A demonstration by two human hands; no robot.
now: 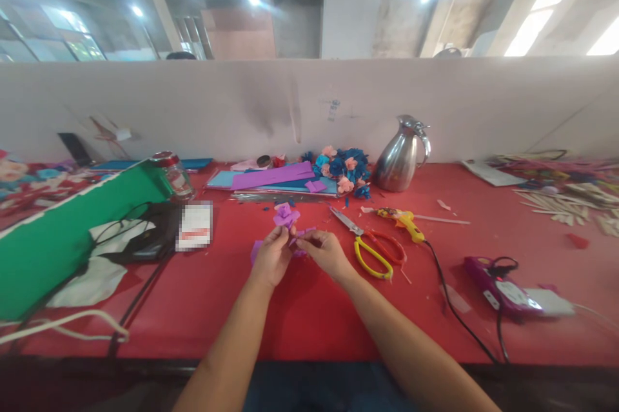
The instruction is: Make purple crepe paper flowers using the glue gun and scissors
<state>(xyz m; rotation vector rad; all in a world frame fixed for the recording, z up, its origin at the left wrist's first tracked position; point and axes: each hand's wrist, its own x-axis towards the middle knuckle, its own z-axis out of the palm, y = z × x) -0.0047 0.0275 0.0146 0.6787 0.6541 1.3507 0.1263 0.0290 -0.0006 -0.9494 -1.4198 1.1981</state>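
Purple paper flower (286,213) is held upright over the middle of the red table (309,334), between its front and back edges. The left hand (273,255) has thumb and fingers clamped on the flower's base; the right hand (325,252) brings its fingertips close together just below the bloom, though I cannot tell whether they pinch anything. Purple paper pieces lie under and beside the hands. The step in hand looks like working paper around the flower's base; the next move seems to call for a steady left hold and light right-hand pressure, as thin paper creases easily. Toward the table's right edge lie scissors (370,245), then a yellow glue gun (411,227).
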